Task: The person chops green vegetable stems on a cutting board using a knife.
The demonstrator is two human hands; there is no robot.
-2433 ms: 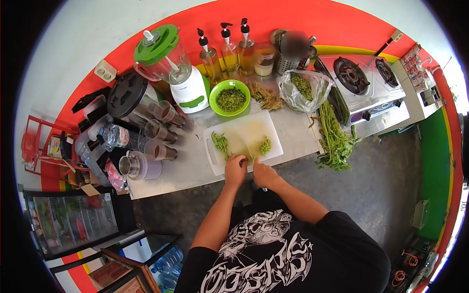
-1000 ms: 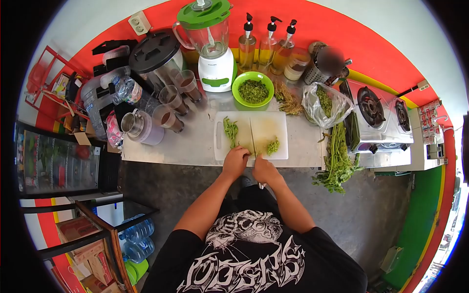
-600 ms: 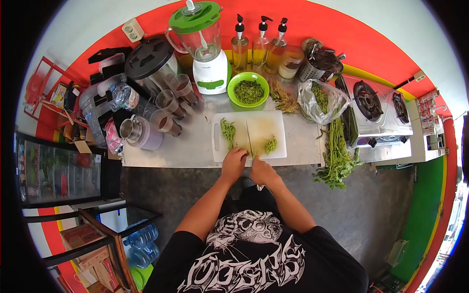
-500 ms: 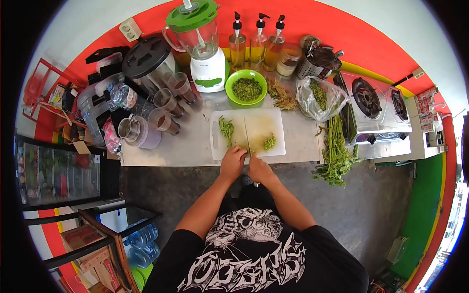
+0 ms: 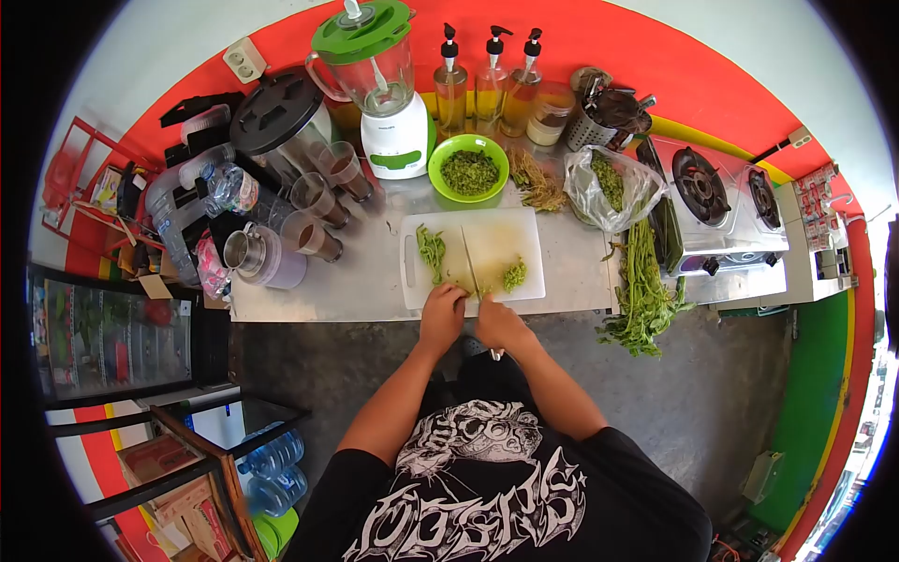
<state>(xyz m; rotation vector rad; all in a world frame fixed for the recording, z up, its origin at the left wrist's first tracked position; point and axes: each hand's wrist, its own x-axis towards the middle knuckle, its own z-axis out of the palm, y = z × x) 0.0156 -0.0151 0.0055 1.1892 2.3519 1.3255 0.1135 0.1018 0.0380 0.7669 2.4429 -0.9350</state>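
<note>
A kitchen knife (image 5: 469, 259) is gripped in my right hand (image 5: 502, 325) at the front edge of a white cutting board (image 5: 518, 225). Its blade points away from me across the board, and the handle end shows below my fist. Left of the blade, my left hand (image 5: 442, 313) is closed, its curled fingertips pressed beside a bit of green stalk, mostly hidden. Leafy green pieces (image 5: 431, 253) lie on the board's left half. A small heap of chopped greens (image 5: 514, 273) sits right of the knife.
Behind the board stands a green bowl (image 5: 470, 194) of chopped greens, with a blender (image 5: 393, 140) beside it. Cups of dark powder (image 5: 314, 236) are at left. To the right lie a plastic bag (image 5: 632, 192), a leafy bunch (image 5: 644, 300) overhanging the edge, and a gas stove (image 5: 716, 211).
The view has shifted slightly, so the counter's things appear a little further left. Both hands stay at the board's front edge, with the knife still in my right hand.
</note>
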